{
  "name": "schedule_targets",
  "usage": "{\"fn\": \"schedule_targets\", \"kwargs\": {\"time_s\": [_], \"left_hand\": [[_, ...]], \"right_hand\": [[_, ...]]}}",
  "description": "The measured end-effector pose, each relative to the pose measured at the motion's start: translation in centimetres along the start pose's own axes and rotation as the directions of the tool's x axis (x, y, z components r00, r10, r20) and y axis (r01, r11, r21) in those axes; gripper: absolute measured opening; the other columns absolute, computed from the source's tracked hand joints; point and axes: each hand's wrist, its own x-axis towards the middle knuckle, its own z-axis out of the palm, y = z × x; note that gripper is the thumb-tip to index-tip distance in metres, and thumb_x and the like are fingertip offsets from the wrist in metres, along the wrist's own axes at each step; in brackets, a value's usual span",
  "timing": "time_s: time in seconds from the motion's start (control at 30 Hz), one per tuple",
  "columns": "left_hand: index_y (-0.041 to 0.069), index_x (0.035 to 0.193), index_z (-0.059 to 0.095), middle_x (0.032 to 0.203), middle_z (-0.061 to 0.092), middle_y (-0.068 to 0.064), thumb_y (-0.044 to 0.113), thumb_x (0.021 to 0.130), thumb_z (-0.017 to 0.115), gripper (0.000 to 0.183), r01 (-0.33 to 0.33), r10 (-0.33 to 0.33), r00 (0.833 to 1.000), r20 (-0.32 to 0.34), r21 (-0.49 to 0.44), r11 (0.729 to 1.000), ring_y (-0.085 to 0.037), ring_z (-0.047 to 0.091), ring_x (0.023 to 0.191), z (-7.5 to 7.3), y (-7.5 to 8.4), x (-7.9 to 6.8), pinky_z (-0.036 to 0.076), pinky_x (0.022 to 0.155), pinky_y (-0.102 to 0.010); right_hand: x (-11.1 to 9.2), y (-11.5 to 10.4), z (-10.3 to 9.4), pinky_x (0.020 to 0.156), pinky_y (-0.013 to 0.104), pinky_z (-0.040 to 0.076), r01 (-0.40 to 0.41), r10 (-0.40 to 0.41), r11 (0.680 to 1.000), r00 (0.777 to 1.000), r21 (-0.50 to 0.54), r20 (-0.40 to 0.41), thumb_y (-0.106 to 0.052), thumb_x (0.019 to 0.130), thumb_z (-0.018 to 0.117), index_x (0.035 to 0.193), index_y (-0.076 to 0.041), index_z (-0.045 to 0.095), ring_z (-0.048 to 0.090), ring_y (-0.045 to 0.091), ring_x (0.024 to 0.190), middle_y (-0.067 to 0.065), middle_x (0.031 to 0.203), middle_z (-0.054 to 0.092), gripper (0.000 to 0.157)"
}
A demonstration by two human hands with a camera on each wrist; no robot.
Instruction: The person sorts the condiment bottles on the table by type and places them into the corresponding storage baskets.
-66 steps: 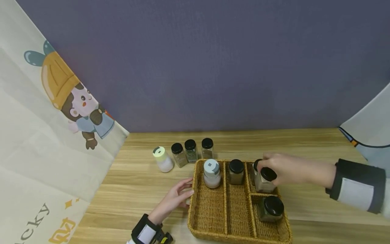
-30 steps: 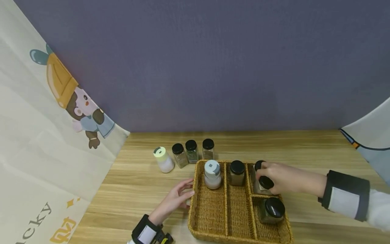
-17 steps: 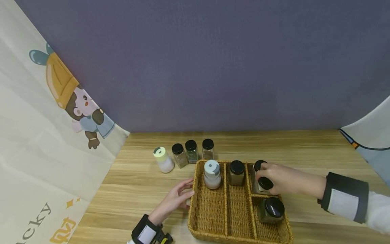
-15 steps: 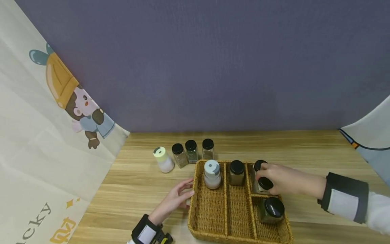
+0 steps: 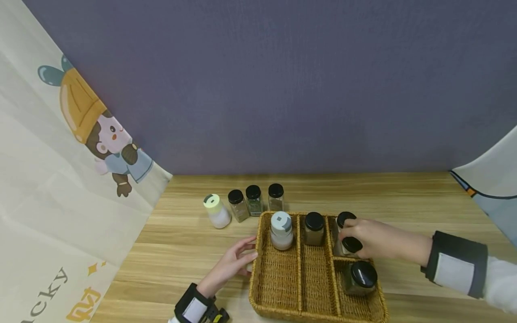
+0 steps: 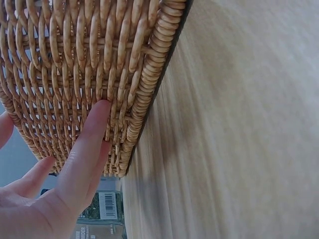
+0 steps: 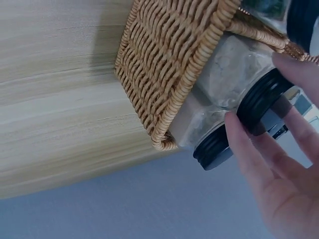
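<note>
My right hand [image 5: 365, 237] pinches the black lid of a clear spice jar [image 5: 351, 245], which stands in the back right compartment of a wicker basket [image 5: 253, 282]. Right behind it in that compartment is another black-lidded jar [image 5: 345, 218]; in the right wrist view the two sit side by side, with pale contents in the held jar [image 7: 232, 69]. Thumb and fingertips lie round the lid's edge. My left hand [image 5: 231, 262] rests its extended fingers on the basket's left outer side, and the left wrist view shows a fingertip against the weave [image 6: 75, 69].
A wide black-lidded jar [image 5: 363, 274] fills the front right compartment. The middle one holds a black-lidded jar [image 5: 313, 229], the left one a white-capped shaker [image 5: 281, 231]. Behind the basket stand a yellow-capped shaker [image 5: 216, 211] and three black-lidded jars [image 5: 253, 200] on the wooden table [image 5: 169, 251].
Since the earliest frame, my right hand has lowered the jar into the back right compartment. It has hardly moved in the last second; my left hand has stayed at the basket's side.
</note>
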Motion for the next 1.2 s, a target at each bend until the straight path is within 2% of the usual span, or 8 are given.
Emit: {"fn": "schedule_targets", "kwargs": {"time_s": [0.13,0.2,0.37,0.6,0.8,1.2], "left_hand": [[-0.001,0.135,0.027,0.13,0.035,-0.028,0.022,0.086,0.057,0.062,-0.001,0.001,1.0,0.0,0.007,1.0,-0.03,0.054,0.1,0.0,0.0,0.0,0.054,0.066,-0.037],[-0.001,0.135,0.027,0.13,0.035,-0.028,0.022,0.086,0.057,0.063,-0.001,0.001,1.0,-0.001,0.013,1.0,-0.031,0.053,0.102,-0.1,0.0,0.0,0.053,0.066,-0.037],[0.0,0.136,0.027,0.131,0.034,-0.027,0.023,0.086,0.057,0.063,0.002,-0.002,1.0,-0.003,0.028,1.0,-0.032,0.051,0.104,0.0,0.1,-0.1,0.053,0.067,-0.037],[-0.001,0.136,0.026,0.131,0.034,-0.027,0.022,0.086,0.057,0.062,0.003,-0.003,1.0,-0.001,0.022,1.0,-0.031,0.052,0.103,0.0,0.2,-0.2,0.053,0.066,-0.036],[-0.001,0.136,0.026,0.131,0.034,-0.027,0.022,0.086,0.057,0.062,-0.002,0.002,1.0,-0.001,0.019,1.0,-0.031,0.053,0.102,0.0,0.2,-0.1,0.053,0.067,-0.037],[-0.001,0.136,0.026,0.131,0.034,-0.028,0.021,0.086,0.056,0.062,-0.002,0.002,1.0,-0.004,0.017,1.0,-0.03,0.052,0.102,0.0,0.2,-0.2,0.053,0.066,-0.037]], "right_hand": [[0.1,0.0,0.1,0.053,0.02,0.047,0.012,-0.012,1.0,1.0,-0.012,0.005,-0.003,0.062,0.072,0.096,-0.009,0.063,0.054,0.012,0.072,0.002,0.09,0.053,0.036],[0.1,0.0,0.2,0.057,0.024,0.05,0.001,-0.001,1.0,1.0,-0.017,0.02,-0.004,0.063,0.072,0.098,-0.009,0.064,0.057,0.02,0.078,0.007,0.095,0.055,0.037],[0.0,-0.1,0.3,0.062,0.031,0.052,-0.028,0.028,1.0,0.998,-0.014,0.047,-0.005,0.064,0.072,0.099,-0.01,0.064,0.058,0.03,0.086,0.013,0.101,0.055,0.036],[0.0,-0.1,0.3,0.06,0.027,0.051,-0.035,0.035,0.999,0.999,-0.009,0.026,-0.004,0.064,0.071,0.099,-0.009,0.064,0.058,0.025,0.083,0.006,0.096,0.055,0.036],[-0.1,-0.1,0.5,0.063,0.028,0.052,-0.011,0.011,1.0,1.0,-0.016,0.0,-0.007,0.065,0.074,0.102,-0.008,0.063,0.058,0.026,0.085,0.008,0.099,0.056,0.039],[-1.0,0.5,1.0,0.067,0.033,0.054,0.05,-0.057,0.997,0.989,-0.05,-0.139,-0.013,0.064,0.076,0.103,-0.01,0.063,0.06,0.027,0.088,0.009,0.102,0.06,0.042]]}}
